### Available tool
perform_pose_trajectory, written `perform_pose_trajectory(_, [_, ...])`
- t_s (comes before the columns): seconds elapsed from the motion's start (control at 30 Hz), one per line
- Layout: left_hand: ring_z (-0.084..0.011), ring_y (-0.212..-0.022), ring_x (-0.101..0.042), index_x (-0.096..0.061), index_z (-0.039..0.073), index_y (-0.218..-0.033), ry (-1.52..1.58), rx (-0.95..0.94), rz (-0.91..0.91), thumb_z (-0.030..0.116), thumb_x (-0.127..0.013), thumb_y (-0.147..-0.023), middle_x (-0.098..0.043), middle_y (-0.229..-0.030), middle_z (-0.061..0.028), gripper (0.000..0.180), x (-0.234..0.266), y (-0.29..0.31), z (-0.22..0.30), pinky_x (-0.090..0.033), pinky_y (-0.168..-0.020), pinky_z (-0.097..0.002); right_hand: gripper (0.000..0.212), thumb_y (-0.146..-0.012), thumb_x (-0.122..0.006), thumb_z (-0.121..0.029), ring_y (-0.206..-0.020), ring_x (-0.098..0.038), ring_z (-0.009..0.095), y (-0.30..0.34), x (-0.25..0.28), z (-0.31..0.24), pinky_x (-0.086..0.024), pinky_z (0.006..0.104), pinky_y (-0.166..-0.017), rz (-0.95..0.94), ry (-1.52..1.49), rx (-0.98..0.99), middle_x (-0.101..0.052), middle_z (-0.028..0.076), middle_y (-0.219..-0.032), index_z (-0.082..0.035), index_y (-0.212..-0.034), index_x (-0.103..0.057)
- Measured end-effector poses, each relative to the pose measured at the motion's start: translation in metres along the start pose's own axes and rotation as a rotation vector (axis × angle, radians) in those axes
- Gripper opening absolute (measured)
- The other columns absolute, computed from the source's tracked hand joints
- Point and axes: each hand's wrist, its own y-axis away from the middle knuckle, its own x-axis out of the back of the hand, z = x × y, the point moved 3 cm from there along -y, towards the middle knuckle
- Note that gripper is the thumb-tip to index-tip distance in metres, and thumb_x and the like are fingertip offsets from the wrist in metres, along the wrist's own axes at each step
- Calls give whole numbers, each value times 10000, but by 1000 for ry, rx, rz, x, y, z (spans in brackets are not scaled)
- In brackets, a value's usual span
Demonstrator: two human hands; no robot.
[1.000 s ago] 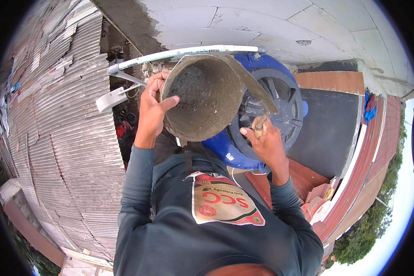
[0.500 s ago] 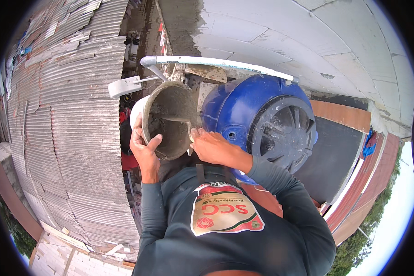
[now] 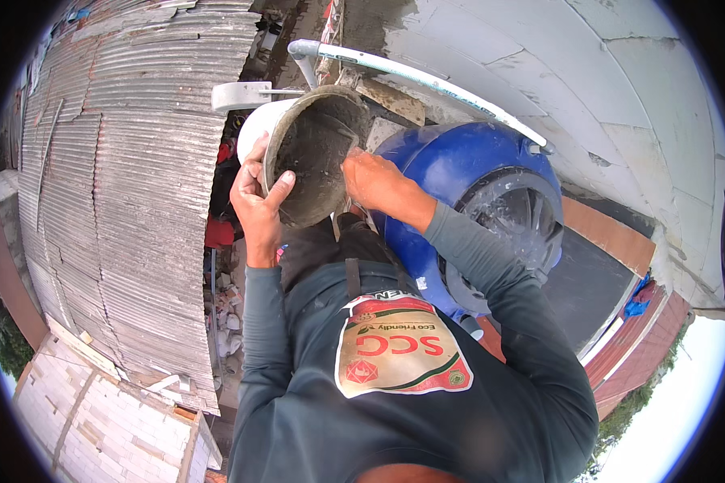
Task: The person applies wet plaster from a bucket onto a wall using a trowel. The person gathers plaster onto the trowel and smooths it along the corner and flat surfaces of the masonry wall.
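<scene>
A white bucket [image 3: 254, 133], caked inside with grey mortar, is tilted so that its mouth faces me. My left hand [image 3: 259, 193] grips its left rim, the thumb over the edge and the fingers against the outer wall. At the opposite side of the mouth, my right hand [image 3: 379, 187] is closed round the handle of a trowel, which its fingers mostly cover. The trowel's grey blade [image 3: 340, 127] lies inside the bucket along the upper right wall, hard to tell from the mortar there.
Just right of the bucket stands a large blue water tank [image 3: 435, 165] with a dark lid. A pale pipe [image 3: 427, 79] crosses above both. Corrugated roofing [image 3: 145, 201] fills the left, and a grey block wall [image 3: 556, 88] rises at upper right.
The bucket and both hands have shifted slightly up and right in view. My right hand has turned, and the trowel blade has moved from mid-mouth to the upper right inside wall.
</scene>
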Motion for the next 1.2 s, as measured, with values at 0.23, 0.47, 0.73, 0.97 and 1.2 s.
perform_pose_trajectory(0.23, [-360, -1466, -383, -591, 56, -833, 54, -65, -125, 19, -808, -685, -610, -1383, -221, 265, -9, 8, 35, -252, -1199, -517, 379, -1038, -485, -272, -556, -636, 271, 34, 31, -10, -548, 401, -503, -549, -666, -333, -622, 151, -745, 70, -941, -616])
perform_pose_trajectory(0.47, [-300, -1349, -514, -640, -2, -951, 96, -15, -25, -27, -777, -727, -539, -1443, -254, 264, -18, 10, 36, -355, -1153, -446, 322, -976, -569, -261, -581, -666, 252, 67, 79, -24, -539, 373, -515, -373, -705, -164, -602, 137, -676, 58, -955, -601])
perform_pose_trajectory(0.73, [-226, -1204, -609, -613, -49, -1156, 272, 76, -66, -36, -734, -780, -593, -1378, -191, 396, -43, -2, 11, -451, -1078, -385, 186, -809, -581, -16, -984, -686, 465, 89, 20, -10, -587, 511, -732, -171, -123, 43, -659, 349, -1051, 124, -907, -654])
perform_pose_trajectory(0.97, [-206, -1168, -628, -604, -48, -1179, 268, 82, -182, -48, -709, -812, -626, -1333, -165, 381, -67, 8, 19, -461, -1064, -375, 164, -823, -593, -45, -857, -707, 423, 95, 35, 5, -592, 472, -667, 224, 12, 49, -679, 277, -909, 90, -894, -654])
perform_pose_trajectory(1.2, [-207, -1156, -626, -585, -59, -1287, 79, -7, -279, -63, -696, -824, -647, -1284, -140, 475, -93, 16, 28, -450, -1067, -364, 165, -835, -580, -74, -810, -684, 415, 128, 73, 23, -581, 473, -663, 414, -44, -89, -667, 233, -860, 57, -905, -650])
